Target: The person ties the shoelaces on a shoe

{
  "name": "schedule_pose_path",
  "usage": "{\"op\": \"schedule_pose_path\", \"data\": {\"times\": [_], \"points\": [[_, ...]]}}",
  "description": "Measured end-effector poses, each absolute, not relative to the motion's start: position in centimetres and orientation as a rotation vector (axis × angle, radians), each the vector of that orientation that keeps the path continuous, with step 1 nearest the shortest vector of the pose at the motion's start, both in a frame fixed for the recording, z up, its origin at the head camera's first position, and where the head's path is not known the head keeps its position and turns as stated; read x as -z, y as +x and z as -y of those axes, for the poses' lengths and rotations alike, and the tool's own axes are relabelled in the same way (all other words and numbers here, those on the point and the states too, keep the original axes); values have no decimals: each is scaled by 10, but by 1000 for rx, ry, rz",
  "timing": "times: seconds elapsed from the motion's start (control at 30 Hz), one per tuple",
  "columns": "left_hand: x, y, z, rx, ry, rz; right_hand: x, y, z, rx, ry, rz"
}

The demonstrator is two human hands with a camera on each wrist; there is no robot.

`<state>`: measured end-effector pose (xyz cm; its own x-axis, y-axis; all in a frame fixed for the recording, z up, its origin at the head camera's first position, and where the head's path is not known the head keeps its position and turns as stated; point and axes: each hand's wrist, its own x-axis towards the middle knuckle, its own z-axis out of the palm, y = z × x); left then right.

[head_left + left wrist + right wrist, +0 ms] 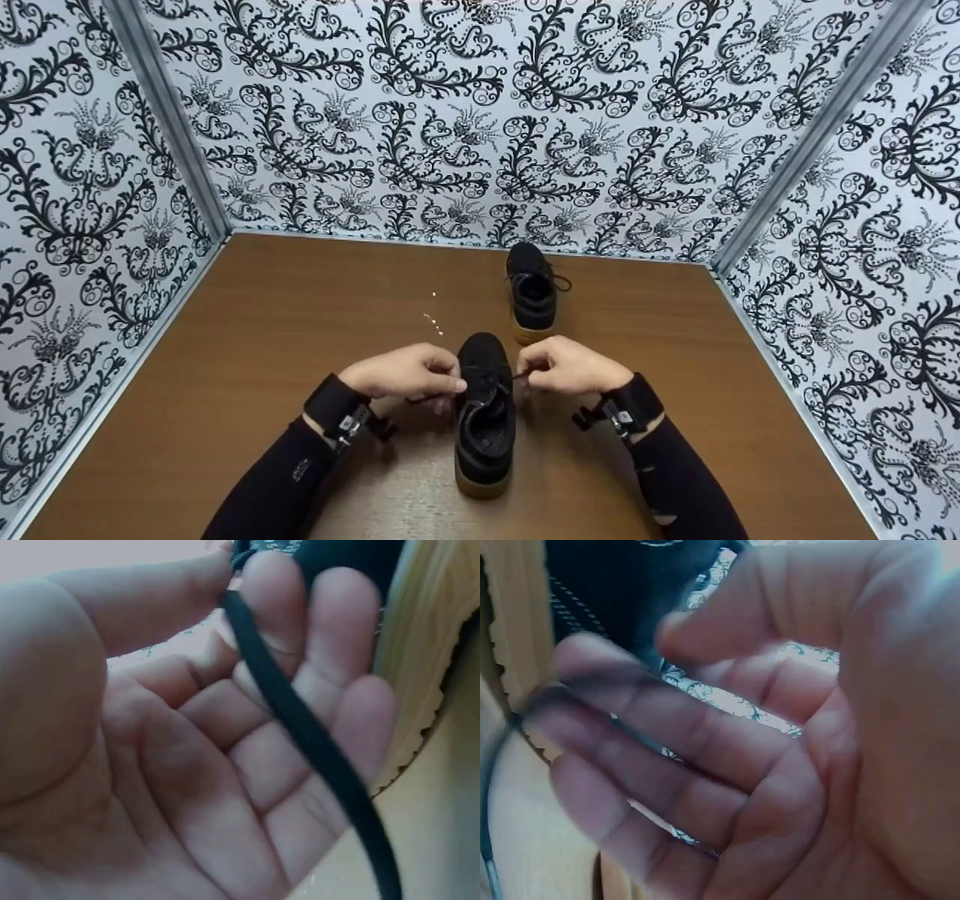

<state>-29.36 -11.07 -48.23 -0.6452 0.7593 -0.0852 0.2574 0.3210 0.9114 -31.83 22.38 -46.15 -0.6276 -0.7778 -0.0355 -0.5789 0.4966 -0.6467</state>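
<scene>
A black low shoe (480,457) with a tan sole stands on the table, toe pointing away from me. My left hand (401,373) is at its left side, pinching a black shoelace (289,705) between thumb and index finger; the loose end trails across the palm. On the other side, my right hand (574,367) pinches another shoelace (489,787) by the fingertips, its tail hanging past the fingers, blurred in the right wrist view. Both laces lead to the crossed lacing at the shoe's throat. Fingertips partly hide the exact pinch on the right.
A second black shoe (529,262) stands farther back, slightly right, with a lace loop (562,283) sticking out at its right. Small bright specks (433,322) show on the brown table (315,300). Patterned walls (450,150) in metal framing enclose the back and sides.
</scene>
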Motion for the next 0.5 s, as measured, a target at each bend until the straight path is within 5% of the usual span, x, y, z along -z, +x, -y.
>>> {"op": "schedule_pose_path", "data": {"times": [0.5], "points": [[480, -298, 119, -1448, 983, -2006, 447, -324, -246, 934, -1199, -2313]]}}
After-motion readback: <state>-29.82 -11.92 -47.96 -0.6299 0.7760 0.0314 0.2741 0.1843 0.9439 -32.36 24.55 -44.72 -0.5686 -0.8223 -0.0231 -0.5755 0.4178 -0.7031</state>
